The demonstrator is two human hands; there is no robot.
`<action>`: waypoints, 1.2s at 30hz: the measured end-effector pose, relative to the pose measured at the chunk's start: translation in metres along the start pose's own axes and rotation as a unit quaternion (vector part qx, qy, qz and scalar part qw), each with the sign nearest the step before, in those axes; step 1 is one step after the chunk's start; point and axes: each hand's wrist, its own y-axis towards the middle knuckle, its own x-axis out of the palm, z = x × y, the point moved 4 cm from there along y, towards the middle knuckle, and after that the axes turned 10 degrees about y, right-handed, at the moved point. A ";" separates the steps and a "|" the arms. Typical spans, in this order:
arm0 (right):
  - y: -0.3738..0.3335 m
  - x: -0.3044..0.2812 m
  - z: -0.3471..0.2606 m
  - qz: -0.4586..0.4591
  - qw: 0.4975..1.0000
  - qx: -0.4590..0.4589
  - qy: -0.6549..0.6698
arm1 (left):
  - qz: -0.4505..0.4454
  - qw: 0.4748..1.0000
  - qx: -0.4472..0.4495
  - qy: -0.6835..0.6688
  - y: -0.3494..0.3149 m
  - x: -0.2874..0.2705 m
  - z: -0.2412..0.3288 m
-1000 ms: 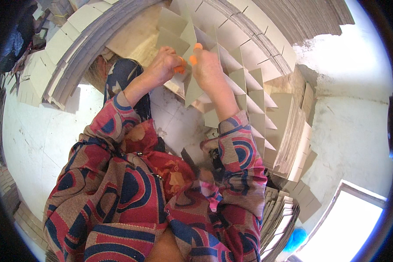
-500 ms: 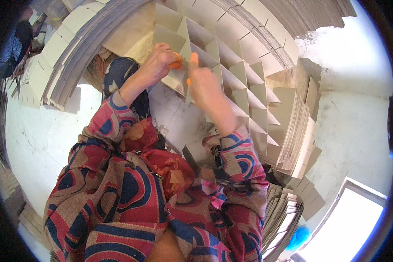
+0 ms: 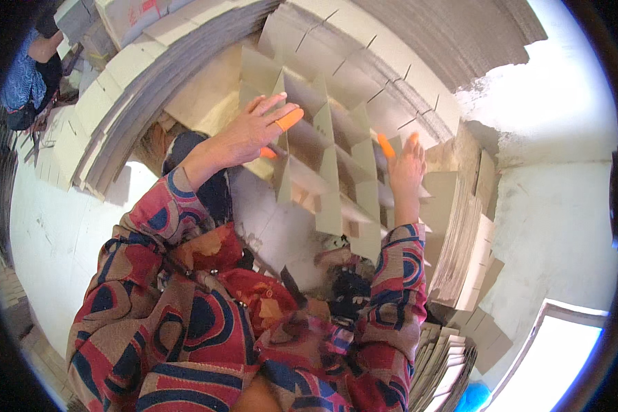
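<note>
A cardboard divider grid (image 3: pixel 328 199) of crossed, slotted strips stands in front of me, its cells facing up and partly blurred. My left hand (image 3: pixel 244 137) is at the grid's left side, fingers stretched over its edge and thumb apart below. Orange finger covers sit on that hand's finger and thumb. My right hand (image 3: pixel 406 168) is at the grid's right side, fingers pointing away and thumb apart, also with an orange cover. Both hands look open; whether either palm presses on the strips I cannot tell.
Long stacks of slotted cardboard strips (image 3: pixel 117 89) curve along the left and the far side. More stacked cardboard (image 3: pixel 453 254) stands at the right, with bundled strips (image 3: pixel 436 364) near my right elbow. Another person (image 3: pixel 31 82) is at the far left. A blue item (image 3: pixel 472 397) lies lower right.
My hands have moved apart from close together above the grid's near left corner: the right went rightward, the left slightly down. Their fingers have opened, and the grid has shifted and turned toward me.
</note>
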 end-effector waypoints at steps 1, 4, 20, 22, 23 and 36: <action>0.000 0.016 0.016 -0.172 0.978 0.097 0.070 | -0.045 0.999 -0.014 0.020 0.004 0.000 -0.004; -0.027 0.022 0.016 -0.333 0.874 0.178 0.305 | -0.037 0.999 0.005 -0.011 0.032 0.008 -0.015; 0.008 -0.138 -0.103 -0.032 0.990 -0.127 0.060 | 0.191 0.954 0.107 0.205 0.012 -0.120 -0.016; 0.014 -0.148 -0.105 0.016 0.988 -0.142 0.049 | 0.264 0.926 0.037 0.267 -0.021 -0.142 -0.036; 0.015 -0.150 -0.104 0.024 0.988 -0.138 0.058 | 0.278 0.902 0.014 0.330 -0.035 -0.153 -0.048; -0.015 -0.015 0.055 -0.001 0.952 0.217 0.217 | 0.089 0.865 -0.301 0.392 -0.119 -0.126 -0.131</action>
